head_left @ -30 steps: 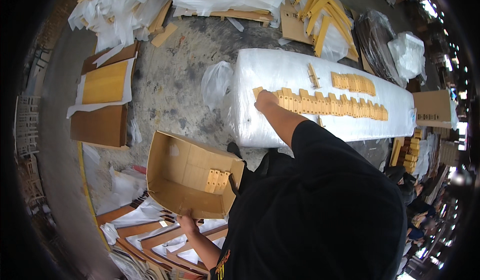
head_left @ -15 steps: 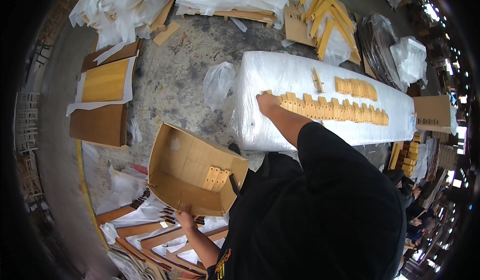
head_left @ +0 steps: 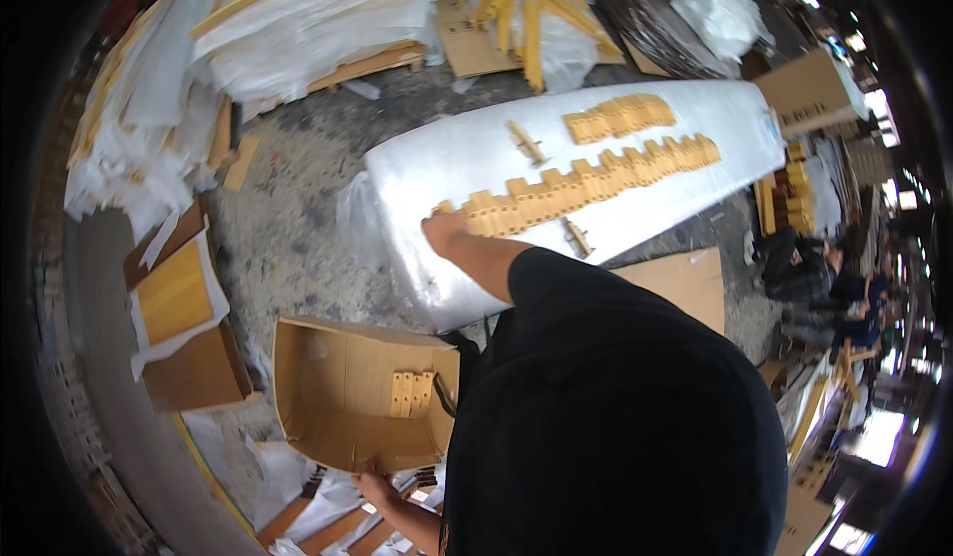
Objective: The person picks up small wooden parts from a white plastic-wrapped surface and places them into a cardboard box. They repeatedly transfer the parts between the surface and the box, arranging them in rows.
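My left hand (head_left: 373,486) grips the near rim of an open cardboard box (head_left: 323,372), tilted so that its inside faces up. A few light wooden blocks with holes (head_left: 411,394) lie together inside it. My right hand (head_left: 444,232) reaches over a long plastic-wrapped bundle (head_left: 397,174), fingers closed at the left end of a stepped row of similar wooden blocks (head_left: 581,185). The end block is partly hidden by those fingers. A shorter group of wooden blocks (head_left: 620,117) lies farther back, and small pieced-together wooden parts (head_left: 526,143) lie on either side of the row.
Wrapped stacks of panels (head_left: 318,40) and yellow wooden frames (head_left: 536,20) stand beyond the bundle. Brown and yellow panels (head_left: 184,298) lie on the floor at left. Curved wooden parts with white wrapping (head_left: 333,526) are below the box. Other people (head_left: 799,268) are at the right.
The view has turned, so the bundle now sits slanted and farther left. My left hand still holds the box, and my right hand stays at the row's left end.
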Available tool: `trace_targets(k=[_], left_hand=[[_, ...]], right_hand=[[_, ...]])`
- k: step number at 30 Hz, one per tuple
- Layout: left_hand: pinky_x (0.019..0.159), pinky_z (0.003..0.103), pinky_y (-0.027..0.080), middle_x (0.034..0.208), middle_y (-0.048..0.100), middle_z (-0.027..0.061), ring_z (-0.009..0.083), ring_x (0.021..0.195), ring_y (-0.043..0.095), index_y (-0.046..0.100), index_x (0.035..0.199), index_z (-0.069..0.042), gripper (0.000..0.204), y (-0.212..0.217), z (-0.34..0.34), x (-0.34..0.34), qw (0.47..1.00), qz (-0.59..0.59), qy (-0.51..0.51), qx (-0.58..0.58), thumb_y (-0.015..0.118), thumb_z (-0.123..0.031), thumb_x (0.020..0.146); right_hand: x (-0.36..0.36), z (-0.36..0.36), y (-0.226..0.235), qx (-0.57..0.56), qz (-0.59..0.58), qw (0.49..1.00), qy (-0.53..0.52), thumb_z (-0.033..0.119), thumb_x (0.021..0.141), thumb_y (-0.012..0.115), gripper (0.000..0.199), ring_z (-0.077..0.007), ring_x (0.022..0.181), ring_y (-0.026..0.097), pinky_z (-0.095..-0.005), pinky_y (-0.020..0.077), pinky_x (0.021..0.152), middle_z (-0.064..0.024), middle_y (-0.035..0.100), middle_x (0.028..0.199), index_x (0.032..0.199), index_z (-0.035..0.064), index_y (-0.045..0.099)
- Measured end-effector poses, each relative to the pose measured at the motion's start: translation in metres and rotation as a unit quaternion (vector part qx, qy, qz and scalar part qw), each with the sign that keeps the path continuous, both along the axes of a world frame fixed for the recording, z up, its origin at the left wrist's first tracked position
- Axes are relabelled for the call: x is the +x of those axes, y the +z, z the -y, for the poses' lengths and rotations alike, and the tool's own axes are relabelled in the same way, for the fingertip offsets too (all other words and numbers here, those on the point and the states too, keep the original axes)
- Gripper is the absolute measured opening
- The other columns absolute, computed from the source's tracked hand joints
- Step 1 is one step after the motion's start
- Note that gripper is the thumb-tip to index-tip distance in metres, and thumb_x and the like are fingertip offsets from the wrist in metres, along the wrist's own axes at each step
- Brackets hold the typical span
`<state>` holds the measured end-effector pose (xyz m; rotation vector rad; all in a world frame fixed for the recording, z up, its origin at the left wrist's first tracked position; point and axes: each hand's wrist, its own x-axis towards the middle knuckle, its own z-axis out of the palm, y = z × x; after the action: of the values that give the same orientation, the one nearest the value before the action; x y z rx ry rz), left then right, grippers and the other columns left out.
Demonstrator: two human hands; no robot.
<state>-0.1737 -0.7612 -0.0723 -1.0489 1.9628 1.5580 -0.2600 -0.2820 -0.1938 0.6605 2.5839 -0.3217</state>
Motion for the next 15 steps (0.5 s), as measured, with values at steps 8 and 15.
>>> trace_targets(k=[8,15], left_hand=[[0.059,0.034,0.06,0.11,0.067,0.0123,0.0252,0.086,0.07,0.061,0.127,-0.002,0.046,0.023,-0.017,-0.005,0.998,-0.044,-0.051,0.006,0.064,-0.01,0.082],[0.06,0.036,0.059,0.11,0.067,0.0125,0.0253,0.087,0.069,0.06,0.129,-0.003,0.047,0.025,-0.019,-0.004,0.998,-0.053,-0.041,-0.001,0.064,-0.01,0.082]], right_hand=[[0.01,0.0,0.006,-0.042,-0.047,0.996,-0.056,0.004,0.092,0.055,0.026,-0.0333,0.108,0.071,-0.0432,0.059,0.085,-0.0203,0.069,0.121,0.114,0.0028,0.069],[0.022,-0.009,0.007,-0.058,-0.051,0.995,-0.056,0.004,0.092,0.055,0.026,-0.0346,0.109,0.07,-0.0444,0.0585,0.085,-0.0207,0.068,0.121,0.115,0.0022,0.067]])
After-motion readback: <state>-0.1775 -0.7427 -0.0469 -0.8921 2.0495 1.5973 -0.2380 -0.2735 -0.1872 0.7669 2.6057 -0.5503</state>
